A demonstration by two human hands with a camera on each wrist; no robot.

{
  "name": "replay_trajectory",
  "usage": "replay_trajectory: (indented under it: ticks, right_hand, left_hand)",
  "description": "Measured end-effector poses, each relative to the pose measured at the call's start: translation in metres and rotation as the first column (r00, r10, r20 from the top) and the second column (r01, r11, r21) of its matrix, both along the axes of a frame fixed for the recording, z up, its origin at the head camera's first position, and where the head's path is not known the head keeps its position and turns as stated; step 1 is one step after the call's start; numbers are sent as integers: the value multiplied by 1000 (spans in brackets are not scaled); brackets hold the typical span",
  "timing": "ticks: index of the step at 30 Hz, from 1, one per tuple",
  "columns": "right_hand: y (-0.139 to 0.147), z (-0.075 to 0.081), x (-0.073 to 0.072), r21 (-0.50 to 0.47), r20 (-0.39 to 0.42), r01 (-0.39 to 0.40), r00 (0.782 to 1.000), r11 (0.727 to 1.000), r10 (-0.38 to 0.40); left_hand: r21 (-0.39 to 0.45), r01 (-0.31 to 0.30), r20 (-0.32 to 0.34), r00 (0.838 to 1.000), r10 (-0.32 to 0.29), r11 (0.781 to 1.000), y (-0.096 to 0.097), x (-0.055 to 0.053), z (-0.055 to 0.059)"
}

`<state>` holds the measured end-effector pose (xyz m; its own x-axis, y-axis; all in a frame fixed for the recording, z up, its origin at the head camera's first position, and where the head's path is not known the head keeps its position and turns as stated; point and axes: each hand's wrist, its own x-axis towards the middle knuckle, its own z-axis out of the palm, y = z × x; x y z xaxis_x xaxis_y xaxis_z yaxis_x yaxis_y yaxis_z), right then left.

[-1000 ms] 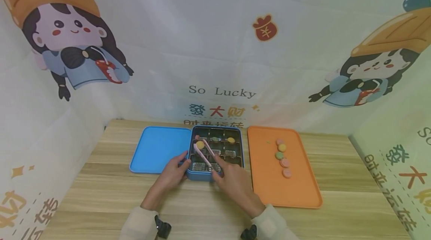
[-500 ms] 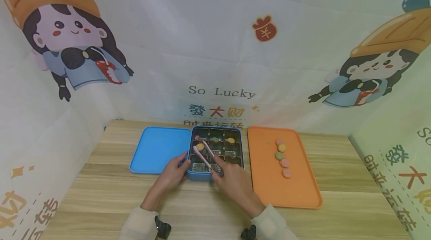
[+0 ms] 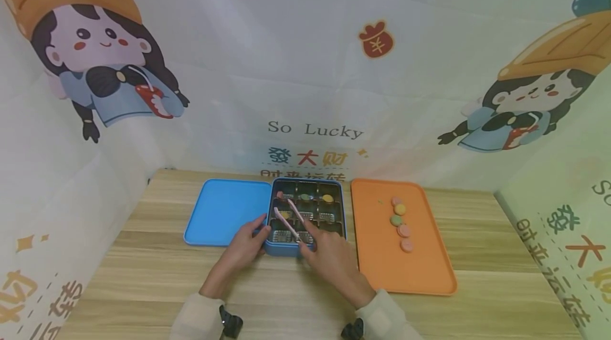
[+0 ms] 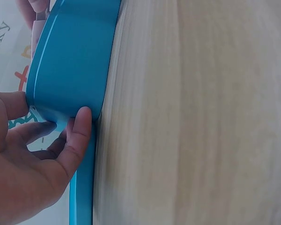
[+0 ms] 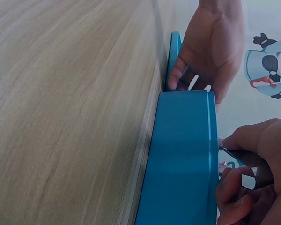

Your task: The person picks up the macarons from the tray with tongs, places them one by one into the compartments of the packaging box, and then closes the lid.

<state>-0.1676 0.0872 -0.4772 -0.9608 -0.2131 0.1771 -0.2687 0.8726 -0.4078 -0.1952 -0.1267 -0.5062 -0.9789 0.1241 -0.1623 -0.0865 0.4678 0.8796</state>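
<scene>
My left hand [image 3: 247, 242] holds the front left corner of a blue box [image 3: 281, 250], thumb at the rim and fingers against its side. Inside is a dark tray divided into compartments. My right hand [image 3: 331, 255] grips pink-armed tongs [image 3: 287, 224] with a metal bend, their tips apart over the left side of the box. A yellow macaron [image 3: 285, 215] lies in the left compartment of the middle row, partly hidden by the tongs. The back row has a pink macaron [image 3: 279, 195], a green macaron [image 3: 304, 198] and another yellow macaron [image 3: 328, 199].
An orange tray [image 3: 382, 271] on the right bears several macarons in a loose line: pink, yellow and green. Left of the box lies a flat blue lid [image 3: 226, 212]. A printed cloth [image 3: 305, 90] hangs behind the wooden table [image 3: 143, 271].
The yellow macaron between the tongs' tips has dropped into the left middle compartment, and the tips now stand apart from it. Both hands have stayed in nearly the same place.
</scene>
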Motion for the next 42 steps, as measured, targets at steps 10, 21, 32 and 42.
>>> replay_trajectory:
  ticks: [10,21,32,42]
  right_hand:
    - [10,-4,0,-79,-65,-3,998,997,-3]
    - [44,4,-4,-233,-124,62,988,970,-93]
    - [77,-2,-7,-280,-116,88,985,956,-125]
    - [114,-9,-9,-228,-122,97,984,969,-128]
  left_hand:
    - [2,-2,14,1000,2,1000,1,0,-1]
    - [14,-7,31,999,7,1000,0,-1,0]
    - [21,-1,28,1000,0,1000,0,-1,0]
    - [10,-5,37,999,4,1000,0,-1,-1]
